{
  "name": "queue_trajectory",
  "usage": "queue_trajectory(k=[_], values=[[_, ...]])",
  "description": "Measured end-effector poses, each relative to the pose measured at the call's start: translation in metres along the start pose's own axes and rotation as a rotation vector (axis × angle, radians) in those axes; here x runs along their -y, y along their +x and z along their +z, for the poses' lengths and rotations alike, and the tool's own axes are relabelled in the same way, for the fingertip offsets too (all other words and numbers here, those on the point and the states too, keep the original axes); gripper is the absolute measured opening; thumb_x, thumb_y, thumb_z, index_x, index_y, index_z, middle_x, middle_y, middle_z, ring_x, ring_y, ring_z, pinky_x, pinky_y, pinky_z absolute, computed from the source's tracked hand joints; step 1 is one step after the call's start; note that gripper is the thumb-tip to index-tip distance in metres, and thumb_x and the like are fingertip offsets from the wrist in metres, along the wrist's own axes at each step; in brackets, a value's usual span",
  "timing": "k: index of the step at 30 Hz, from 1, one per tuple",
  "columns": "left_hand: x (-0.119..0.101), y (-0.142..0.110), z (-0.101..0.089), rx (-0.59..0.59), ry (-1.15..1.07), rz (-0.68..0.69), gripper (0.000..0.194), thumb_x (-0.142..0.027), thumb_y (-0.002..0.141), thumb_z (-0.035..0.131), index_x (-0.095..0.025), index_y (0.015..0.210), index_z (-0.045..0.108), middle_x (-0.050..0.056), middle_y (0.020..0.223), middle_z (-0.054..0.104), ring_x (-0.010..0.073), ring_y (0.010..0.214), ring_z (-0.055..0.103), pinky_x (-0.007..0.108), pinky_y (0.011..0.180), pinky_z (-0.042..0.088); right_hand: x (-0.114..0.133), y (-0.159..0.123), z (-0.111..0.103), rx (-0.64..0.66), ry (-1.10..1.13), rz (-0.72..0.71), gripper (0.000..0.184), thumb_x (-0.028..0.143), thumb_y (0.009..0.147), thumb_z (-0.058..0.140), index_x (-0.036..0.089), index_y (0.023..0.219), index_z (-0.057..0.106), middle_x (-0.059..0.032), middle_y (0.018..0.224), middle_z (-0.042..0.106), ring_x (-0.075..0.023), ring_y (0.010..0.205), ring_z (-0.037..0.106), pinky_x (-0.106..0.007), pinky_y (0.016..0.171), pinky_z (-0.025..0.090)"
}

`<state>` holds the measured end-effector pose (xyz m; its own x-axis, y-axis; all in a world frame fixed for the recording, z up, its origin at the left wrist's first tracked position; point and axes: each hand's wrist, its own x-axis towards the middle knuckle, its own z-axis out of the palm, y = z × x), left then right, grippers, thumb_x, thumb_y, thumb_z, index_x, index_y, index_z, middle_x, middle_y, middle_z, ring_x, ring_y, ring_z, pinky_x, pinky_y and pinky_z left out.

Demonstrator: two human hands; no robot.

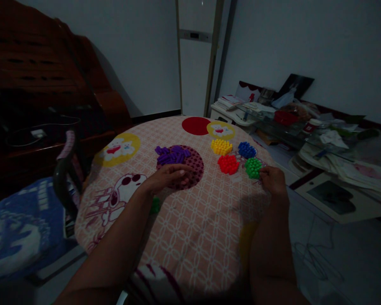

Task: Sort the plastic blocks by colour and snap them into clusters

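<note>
My left hand (pixel 169 176) hovers over the middle of the table, fingers stretched out and holding nothing. Just beyond it lies a loose pile of short purple rods (pixel 174 155). At the right, my right hand (pixel 273 180) has its fingertips pinched together against the edge of a cluster of small green ball-like pieces (pixel 253 168); whatever is between them is too small to make out. Similar clusters in red (pixel 228 164), yellow (pixel 221 147) and blue (pixel 247 150) sit close by. Partly hidden behind my left forearm is another green thing (pixel 155 205).
A patterned cloth covers the round table (pixel 190 237). A chair with a blue cushion (pixel 28 224) stands at the left, before a wooden bench (pixel 44 76). Along the right wall runs a low cabinet (pixel 324 186) heaped with papers and bags. Cables (pixel 317 250) lie on the floor.
</note>
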<state>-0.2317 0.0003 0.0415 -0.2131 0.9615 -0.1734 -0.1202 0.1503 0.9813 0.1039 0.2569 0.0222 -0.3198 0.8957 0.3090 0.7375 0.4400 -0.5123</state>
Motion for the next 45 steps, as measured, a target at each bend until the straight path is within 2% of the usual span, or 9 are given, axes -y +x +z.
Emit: queue_trajectory(k=[7, 13, 20, 23, 28, 31, 34, 38, 45], values=[[-0.003, -0.008, -0.039, -0.213, 0.249, 0.121, 0.044, -0.046, 0.069, 0.081, -0.013, 0.099, 0.076, 0.008, 0.081, 0.075, 0.0157, 0.069, 0.066, 0.024, 0.065, 0.053, 0.023, 0.001, 0.007, -0.284, 0.105, -0.039, 0.029, 0.032, 0.072, 0.055, 0.014, 0.082, 0.075, -0.0100, 0.069, 0.071, -0.0224, 0.062, 0.064, -0.034, 0.063, 0.049], [-0.017, -0.038, -0.073, -0.268, 0.706, 0.059, 0.020, -0.032, 0.065, 0.077, -0.017, 0.078, 0.076, 0.002, 0.061, 0.068, 0.0133, 0.055, 0.057, 0.022, 0.055, 0.041, 0.058, -0.007, 0.032, -0.144, 0.331, -0.142, 0.031, 0.037, 0.078, 0.059, 0.016, 0.094, 0.076, -0.0064, 0.072, 0.071, -0.0198, 0.059, 0.063, -0.033, 0.060, 0.051], [-0.010, -0.064, -0.051, -0.080, 0.993, -0.095, 0.026, -0.022, 0.050, 0.085, -0.021, 0.073, 0.072, -0.001, 0.065, 0.068, 0.0146, 0.058, 0.056, 0.023, 0.057, 0.034, 0.051, -0.003, 0.039, -0.172, 0.387, -0.112, 0.032, 0.040, 0.079, 0.060, 0.017, 0.096, 0.076, -0.0053, 0.067, 0.070, -0.0193, 0.055, 0.063, -0.032, 0.056, 0.051], [-0.002, -0.070, -0.036, -0.059, 1.029, -0.071, 0.026, -0.018, 0.047, 0.086, -0.021, 0.065, 0.068, -0.001, 0.061, 0.062, 0.0145, 0.057, 0.052, 0.024, 0.055, 0.032, 0.057, -0.005, 0.039, -0.172, 0.368, -0.147, 0.030, 0.038, 0.079, 0.061, 0.017, 0.093, 0.076, -0.0046, 0.068, 0.070, -0.0190, 0.056, 0.063, -0.032, 0.057, 0.051], [-0.010, -0.047, -0.018, 0.032, 0.749, 0.077, 0.013, -0.027, 0.067, 0.077, -0.018, 0.070, 0.069, -0.001, 0.063, 0.063, 0.0132, 0.058, 0.054, 0.022, 0.056, 0.037, 0.105, -0.025, 0.046, 0.078, 0.544, -0.306, 0.027, 0.039, 0.081, 0.067, 0.016, 0.093, 0.076, -0.0053, 0.077, 0.072, -0.0187, 0.063, 0.066, -0.031, 0.060, 0.053], [-0.016, -0.016, 0.003, 0.039, 0.400, 0.068, 0.022, -0.036, 0.076, 0.072, -0.016, 0.085, 0.071, 0.000, 0.063, 0.064, 0.0126, 0.055, 0.056, 0.022, 0.054, 0.041, 0.143, -0.045, 0.055, 0.214, 0.609, -0.559, 0.027, 0.037, 0.083, 0.073, 0.018, 0.103, 0.075, -0.0072, 0.089, 0.073, -0.0193, 0.075, 0.068, -0.031, 0.068, 0.055], [-0.013, 0.013, 0.026, 0.015, 0.135, 0.024, 0.028, -0.033, 0.075, 0.074, -0.014, 0.095, 0.072, 0.001, 0.066, 0.067, 0.0105, 0.052, 0.056, 0.020, 0.051, 0.042, 0.167, -0.058, 0.064, 0.233, 0.509, -0.788, 0.027, 0.031, 0.083, 0.077, 0.021, 0.107, 0.073, -0.0087, 0.100, 0.071, -0.0219, 0.092, 0.067, -0.034, 0.080, 0.054], [0.001, 0.033, 0.041, 0.007, -0.101, -0.004, 0.022, -0.027, 0.071, 0.077, -0.012, 0.087, 0.072, 0.002, 0.070, 0.069, 0.0073, 0.052, 0.056, 0.017, 0.052, 0.045, 0.168, -0.060, 0.068, 0.235, 0.348, -0.856, 0.027, 0.030, 0.086, 0.075, 0.022, 0.112, 0.069, -0.0088, 0.103, 0.070, -0.0226, 0.097, 0.065, -0.034, 0.085, 0.051], [0.011, 0.031, 0.045, 0.026, -0.335, -0.052, 0.035, -0.027, 0.075, 0.079, -0.011, 0.105, 0.072, 0.006, 0.077, 0.072, 0.0076, 0.057, 0.062, 0.016, 0.056, 0.050, 0.159, -0.055, 0.067, 0.246, 0.271, -0.811, 0.017, 0.031, 0.098, 0.059, 0.020, 0.104, 0.070, -0.0076, 0.095, 0.073, -0.0189, 0.087, 0.066, -0.029, 0.077, 0.047]])
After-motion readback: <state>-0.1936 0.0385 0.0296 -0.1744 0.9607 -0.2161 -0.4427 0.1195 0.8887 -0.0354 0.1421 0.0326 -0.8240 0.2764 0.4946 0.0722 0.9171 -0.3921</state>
